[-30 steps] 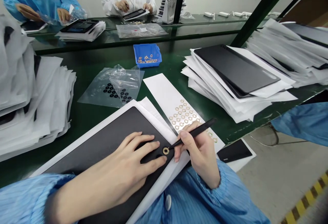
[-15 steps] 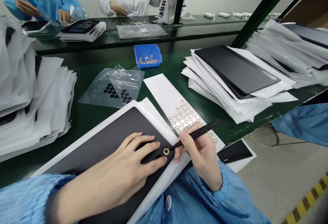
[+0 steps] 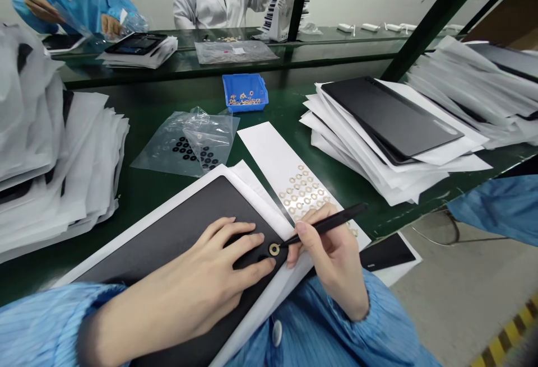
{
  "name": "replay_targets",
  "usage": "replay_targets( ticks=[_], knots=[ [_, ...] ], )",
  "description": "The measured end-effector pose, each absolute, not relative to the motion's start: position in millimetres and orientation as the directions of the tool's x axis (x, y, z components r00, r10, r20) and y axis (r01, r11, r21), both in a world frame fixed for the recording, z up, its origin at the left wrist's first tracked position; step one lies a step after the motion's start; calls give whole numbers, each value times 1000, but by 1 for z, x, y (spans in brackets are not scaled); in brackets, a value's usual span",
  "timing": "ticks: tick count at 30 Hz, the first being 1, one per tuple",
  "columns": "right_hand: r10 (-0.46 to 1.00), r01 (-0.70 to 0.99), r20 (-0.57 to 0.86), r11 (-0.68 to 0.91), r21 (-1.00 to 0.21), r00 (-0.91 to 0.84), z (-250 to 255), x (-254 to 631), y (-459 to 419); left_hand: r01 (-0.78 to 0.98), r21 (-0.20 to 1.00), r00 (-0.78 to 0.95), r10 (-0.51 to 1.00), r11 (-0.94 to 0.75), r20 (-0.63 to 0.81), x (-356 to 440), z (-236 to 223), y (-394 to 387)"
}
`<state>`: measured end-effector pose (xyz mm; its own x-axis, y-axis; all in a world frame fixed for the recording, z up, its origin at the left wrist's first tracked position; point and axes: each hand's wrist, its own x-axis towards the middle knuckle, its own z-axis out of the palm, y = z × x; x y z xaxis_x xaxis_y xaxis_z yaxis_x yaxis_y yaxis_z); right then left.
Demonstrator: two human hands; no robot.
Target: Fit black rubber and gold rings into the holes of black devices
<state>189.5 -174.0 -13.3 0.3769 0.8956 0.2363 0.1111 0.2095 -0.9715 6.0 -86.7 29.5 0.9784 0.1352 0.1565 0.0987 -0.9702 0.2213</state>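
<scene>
My left hand [image 3: 218,269] lies flat with fingers spread on a dark tablet back cover [image 3: 180,238], which rests on white wrapping paper. Between my fingers, my right hand [image 3: 328,255] pinches black tweezers [image 3: 332,221] like a pen. The tips touch a small gold-coloured ring [image 3: 274,249] near the cover's corner, around or over a round opening. Beside my right hand lies a white sheet [image 3: 269,148] with rows of similar ring stickers [image 3: 300,193]. Whether the tweezer tips are squeezed on the ring cannot be made out.
A blue tray [image 3: 245,91] holds small rings. A clear bag [image 3: 189,143] with black rings lies left of it. Paper-wrapped stacks stand at the left [image 3: 84,165] and right [image 3: 378,182], the right one topped by a dark cover [image 3: 390,115]. Two co-workers sit across the bench.
My hands, the tweezers and the ring keep almost the same places on the cover. The whole view has shifted slightly. Across the bench, the person in white has moved their arms.
</scene>
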Motion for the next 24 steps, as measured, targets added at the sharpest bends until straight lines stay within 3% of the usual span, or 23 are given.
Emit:
replay_targets(
  ticks=[9, 15, 24],
  knots=[
    [836, 405, 418, 265, -875, 355, -11, 187, -179, 129, 197, 975, 160, -972, 154, 8, 29, -90],
    [824, 363, 440, 311, -878, 358, -15, 187, -180, 164, 188, 969, 194, -968, 151, 11, 27, -91],
    [821, 368, 464, 341, -865, 332, -15, 188, -183, 193, 61, 969, 200, -979, 142, 14, 21, -97]
  ],
)
